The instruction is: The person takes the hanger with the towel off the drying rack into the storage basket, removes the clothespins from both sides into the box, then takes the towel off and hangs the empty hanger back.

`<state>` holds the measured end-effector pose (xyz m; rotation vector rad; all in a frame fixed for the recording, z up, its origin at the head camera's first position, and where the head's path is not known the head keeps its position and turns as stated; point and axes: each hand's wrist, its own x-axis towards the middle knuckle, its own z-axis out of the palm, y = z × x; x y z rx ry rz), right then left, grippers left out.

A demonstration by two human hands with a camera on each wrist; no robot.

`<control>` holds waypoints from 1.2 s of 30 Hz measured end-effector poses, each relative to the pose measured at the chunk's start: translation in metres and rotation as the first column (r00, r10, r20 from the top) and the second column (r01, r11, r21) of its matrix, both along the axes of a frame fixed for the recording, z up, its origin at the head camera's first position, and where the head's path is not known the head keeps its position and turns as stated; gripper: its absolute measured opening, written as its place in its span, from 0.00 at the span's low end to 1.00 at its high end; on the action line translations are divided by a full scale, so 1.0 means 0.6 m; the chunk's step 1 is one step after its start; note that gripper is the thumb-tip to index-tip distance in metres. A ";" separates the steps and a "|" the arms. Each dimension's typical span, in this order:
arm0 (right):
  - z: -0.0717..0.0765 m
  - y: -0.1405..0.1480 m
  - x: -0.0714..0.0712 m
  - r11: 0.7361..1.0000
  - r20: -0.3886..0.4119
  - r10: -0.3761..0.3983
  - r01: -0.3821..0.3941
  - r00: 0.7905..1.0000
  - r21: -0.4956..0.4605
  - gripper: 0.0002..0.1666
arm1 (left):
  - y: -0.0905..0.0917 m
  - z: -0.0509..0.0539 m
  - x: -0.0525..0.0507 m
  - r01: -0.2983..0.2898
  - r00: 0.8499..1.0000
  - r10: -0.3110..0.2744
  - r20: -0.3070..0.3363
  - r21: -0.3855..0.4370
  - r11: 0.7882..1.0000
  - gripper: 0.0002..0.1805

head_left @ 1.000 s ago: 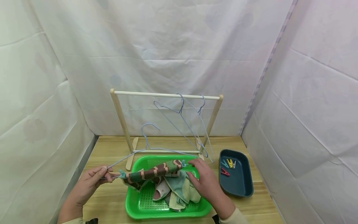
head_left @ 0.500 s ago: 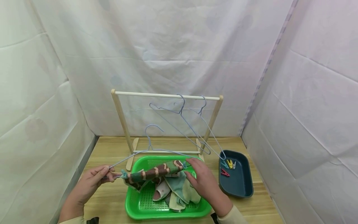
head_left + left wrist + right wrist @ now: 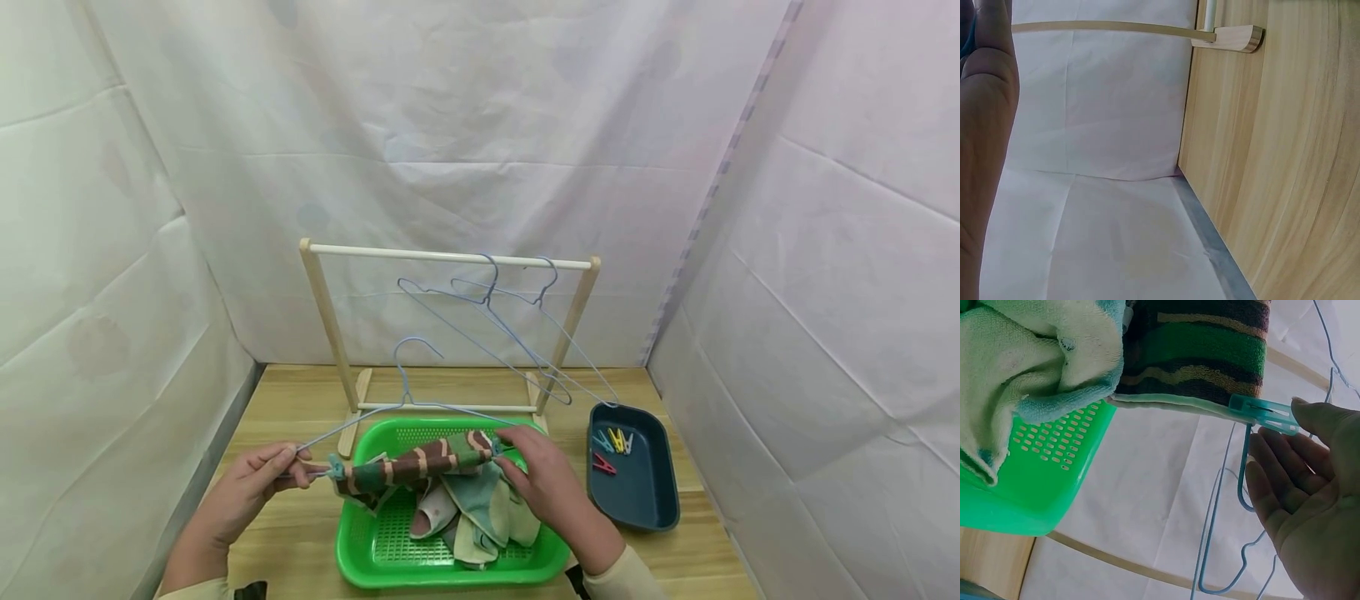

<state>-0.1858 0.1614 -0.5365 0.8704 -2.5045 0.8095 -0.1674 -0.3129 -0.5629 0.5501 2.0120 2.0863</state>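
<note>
In the head view my left hand (image 3: 258, 479) pinches the left end of a light-blue wire hanger (image 3: 405, 400) between thumb and fingers. A camouflage-patterned cloth (image 3: 420, 462) is draped over the hanger's lower bar, with a teal clothespin (image 3: 337, 468) on its left end. At the right end, the thumb and fingertips of my right hand (image 3: 551, 475) are around another teal clothespin (image 3: 1263, 414); its jaws clamp the cloth's corner onto the bar. The left wrist view shows only part of the left hand (image 3: 988, 112) at its edge.
Under the cloth stands a green basket (image 3: 450, 577) with several small cloths (image 3: 480, 508). Two blue hangers (image 3: 487, 302) hang from a wooden rack (image 3: 412, 252) behind. A dark tray (image 3: 637, 492) with several clothespins (image 3: 617, 439) stands to the right.
The held hanger and cloth have shifted slightly right. My right fingertips have come a little closer around the right clothespin. The two hangers on the rack have swung and turned.
</note>
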 end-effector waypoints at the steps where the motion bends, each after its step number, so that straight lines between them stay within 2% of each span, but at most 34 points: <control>1: 0.000 0.001 -0.001 1.000 0.002 0.007 -0.007 1.000 0.000 0.28 | 0.001 0.001 0.000 0.000 1.000 0.000 -0.001 -0.002 1.000 0.28; 9: -0.002 0.005 -0.002 1.000 0.029 0.026 -0.026 0.999 -0.007 0.28 | 0.006 0.006 0.000 0.036 0.999 -0.034 -0.039 0.048 0.998 0.28; 17: -0.004 0.008 -0.002 1.000 0.055 0.032 -0.032 0.998 -0.001 0.27 | 0.009 0.000 -0.002 -0.001 1.000 0.001 -0.014 0.017 1.000 0.28; 36: -0.006 0.013 -0.005 0.998 0.057 0.055 -0.055 0.997 -0.008 0.23 | 0.013 0.004 -0.005 -0.001 1.000 0.000 -0.014 -0.008 1.000 0.28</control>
